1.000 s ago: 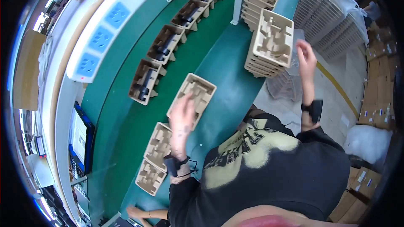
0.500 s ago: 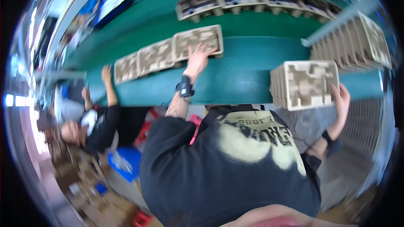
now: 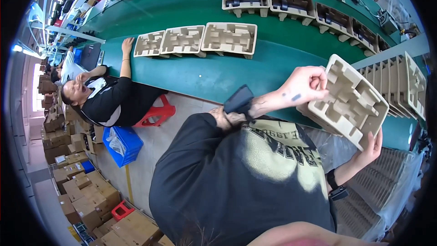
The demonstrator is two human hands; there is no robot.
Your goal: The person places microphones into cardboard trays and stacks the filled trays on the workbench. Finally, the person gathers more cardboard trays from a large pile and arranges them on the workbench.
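A tan moulded-pulp tray point(image 3: 348, 105) with shaped hollows is tilted in front of me at the table's near right edge. It appears to top a small stack, though the layers below are mostly hidden. My left hand point(image 3: 309, 83) is closed at the tray's upper left rim, fingers curled and thumb against the edge. At the lower right side, my right hand point(image 3: 371, 149) grips the tray or the stack, its palm partly hidden. Three similar trays, the nearest one a pulp tray point(image 3: 229, 38) without contents, stand in a row on the green table point(image 3: 182, 75).
Along the back runs a row of trays point(image 3: 291, 7) holding dark parts. More nested trays point(image 3: 391, 79) stand at the right. A co-worker point(image 3: 114, 93) sits at the left, an arm on the table. Behind are a blue crate point(image 3: 123, 146) and cardboard boxes point(image 3: 95, 196).
My left hand has left the tray row and come right to the held tray's rim. That tray has tilted. The head view has shifted too.
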